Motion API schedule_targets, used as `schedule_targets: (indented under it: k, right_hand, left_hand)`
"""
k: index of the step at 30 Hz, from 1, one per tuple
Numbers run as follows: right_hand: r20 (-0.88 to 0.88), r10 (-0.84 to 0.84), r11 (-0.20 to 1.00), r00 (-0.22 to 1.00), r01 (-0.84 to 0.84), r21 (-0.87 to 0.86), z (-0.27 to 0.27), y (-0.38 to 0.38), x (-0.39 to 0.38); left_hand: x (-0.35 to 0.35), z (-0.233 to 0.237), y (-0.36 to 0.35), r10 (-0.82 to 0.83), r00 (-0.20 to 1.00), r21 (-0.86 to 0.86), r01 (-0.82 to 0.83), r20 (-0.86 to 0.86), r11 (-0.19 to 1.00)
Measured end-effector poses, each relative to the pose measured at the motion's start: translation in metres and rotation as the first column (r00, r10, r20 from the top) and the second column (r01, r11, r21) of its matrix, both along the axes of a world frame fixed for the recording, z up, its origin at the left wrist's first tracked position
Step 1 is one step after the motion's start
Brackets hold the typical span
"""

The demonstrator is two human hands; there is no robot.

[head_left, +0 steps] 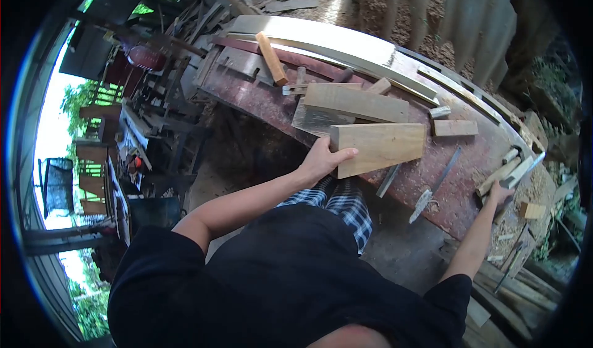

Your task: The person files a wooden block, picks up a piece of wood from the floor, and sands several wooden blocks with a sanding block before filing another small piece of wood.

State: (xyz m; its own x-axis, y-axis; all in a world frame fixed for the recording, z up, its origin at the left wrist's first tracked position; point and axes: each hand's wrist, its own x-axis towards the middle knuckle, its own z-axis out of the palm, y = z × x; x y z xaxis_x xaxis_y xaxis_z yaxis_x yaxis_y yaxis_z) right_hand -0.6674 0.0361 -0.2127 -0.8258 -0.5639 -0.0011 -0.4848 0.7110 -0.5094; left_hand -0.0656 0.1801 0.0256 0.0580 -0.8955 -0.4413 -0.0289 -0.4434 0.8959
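Observation:
My left hand [326,159] grips the left end of a thick, tapered wooden block [383,147], thumb on the upper face and fingers behind. The block is tilted at the near edge of the reddish workbench [407,184]. Behind it lies a similar tapered board [358,104]. At the right end of the bench, my right hand [499,195] is closed among narrow wooden pieces [495,178]; what its fingers hold is hidden. A pale-edged wooden piece [524,167] is beside those fingers. A small wood block [532,211] sits just right of the hand.
Two chisel-like metal tools, one nearer the middle [448,169] and one at the edge [388,181], lie on the bench. An orange-brown wooden bar [272,59], a short block [456,128] and a long pale beam [315,36] are farther back. Shavings and stacked timber surround the right end.

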Motion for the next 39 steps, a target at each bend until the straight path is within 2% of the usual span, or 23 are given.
schedule_targets:
  k: [2,4,7,9,10,11,12,15,17,19,20,21,22,24,26,29,31,32,34,36,37,38,39]
  right_hand:
    - [0.244,-0.163,0.970,0.956,0.200,-0.138,-0.001,0.000,0.003]
    - [0.371,0.002,0.998,0.929,0.023,-0.063,-0.001,0.000,-0.016]
    - [0.245,-0.003,0.995,0.969,0.028,-0.098,0.013,0.000,0.009]
    - [0.294,0.271,0.924,0.917,-0.162,-0.346,0.015,0.000,0.045]
    - [0.238,0.418,0.874,0.877,-0.317,-0.369,0.014,0.000,0.058]
    - [0.123,0.573,0.788,0.810,-0.503,-0.356,0.025,0.003,0.085]
    - [0.101,0.630,0.753,0.770,-0.574,-0.322,0.050,0.012,0.127]
    - [0.165,0.776,0.603,0.609,-0.638,-0.480,0.136,0.043,0.281]
    - [0.216,0.835,0.540,0.505,-0.682,-0.493,0.158,0.049,0.346]
    - [0.148,0.877,0.466,0.458,-0.729,-0.502,0.177,0.051,0.407]
    - [0.243,0.853,0.521,0.461,-0.736,-0.433,0.208,0.055,0.441]
    - [0.084,0.889,0.430,0.450,-0.760,-0.487,0.198,0.051,0.463]
    - [0.145,0.902,0.421,0.407,-0.749,-0.512,0.181,0.044,0.479]
    - [0.237,0.893,0.448,0.382,-0.790,-0.419,0.168,0.039,0.516]
    - [0.083,0.894,0.428,0.441,-0.782,-0.454,0.153,0.039,0.546]
    - [0.068,0.861,0.476,0.503,-0.754,-0.453,0.143,0.037,0.562]
    - [-0.072,0.807,0.535,0.587,-0.776,-0.335,0.144,0.039,0.568]
    - [-0.075,0.792,0.552,0.605,-0.764,-0.333,0.138,0.036,0.572]
    - [-0.163,0.631,0.675,0.759,-0.640,-0.368,0.126,0.031,0.583]
    - [0.046,0.610,0.737,0.791,-0.544,-0.401,0.154,0.036,0.620]
    - [0.092,0.707,0.639,0.701,-0.577,-0.509,0.174,0.046,0.650]
    - [-0.080,0.792,0.472,0.605,-0.691,-0.547,0.186,0.061,0.678]
    - [-0.066,0.884,0.354,0.464,-0.752,-0.556,0.216,0.077,0.703]
  left_hand:
    - [-0.005,-0.003,-0.001,0.092,0.978,0.028,-0.088,-0.188,0.996]
    - [-0.005,-0.006,-0.007,0.195,0.953,0.093,-0.178,-0.230,0.980]
    - [0.005,0.001,-0.024,0.229,0.944,0.192,-0.186,-0.237,0.964]
    - [0.010,0.004,-0.032,0.095,0.982,0.044,-0.089,-0.162,0.995]
    - [0.017,0.002,-0.037,0.039,0.989,0.031,-0.035,-0.146,0.999]
    - [0.024,0.009,-0.041,0.001,0.991,-0.060,-0.009,-0.131,0.998]
    - [0.032,0.020,-0.044,-0.037,0.993,-0.155,0.019,-0.112,0.988]
    - [0.065,0.041,-0.050,-0.048,0.993,-0.200,0.025,-0.109,0.979]
    - [0.091,0.054,-0.052,-0.047,0.994,-0.215,0.023,-0.104,0.976]
    - [0.116,0.073,-0.049,0.002,0.995,-0.209,-0.022,-0.097,0.978]
    - [0.129,0.082,-0.049,0.016,0.994,-0.198,-0.037,-0.106,0.980]
    - [0.145,0.081,-0.050,0.034,0.994,-0.214,-0.056,-0.104,0.975]
    - [0.161,0.077,-0.052,0.046,0.993,-0.224,-0.069,-0.105,0.972]
    - [0.188,0.074,-0.054,0.097,0.963,-0.035,-0.109,-0.252,0.993]
    - [0.207,0.060,-0.052,0.101,0.943,0.054,-0.089,-0.318,0.995]
    - [0.228,0.043,-0.053,0.202,0.890,0.183,-0.137,-0.408,0.974]
    - [0.233,0.036,-0.057,0.176,0.904,0.189,-0.109,-0.389,0.976]
    - [0.234,0.034,-0.059,0.172,0.914,0.192,-0.106,-0.367,0.976]
    - [0.235,0.029,-0.062,0.144,0.915,0.216,-0.065,-0.377,0.974]
    - [0.236,0.008,-0.065,0.216,0.815,0.241,-0.098,-0.538,0.966]
    - [0.239,-0.003,-0.070,0.192,0.816,0.240,-0.068,-0.545,0.968]
    - [0.243,-0.016,-0.072,0.184,0.766,0.215,-0.061,-0.616,0.975]
    - [0.247,-0.023,-0.073,0.178,0.711,0.195,-0.059,-0.681,0.979]
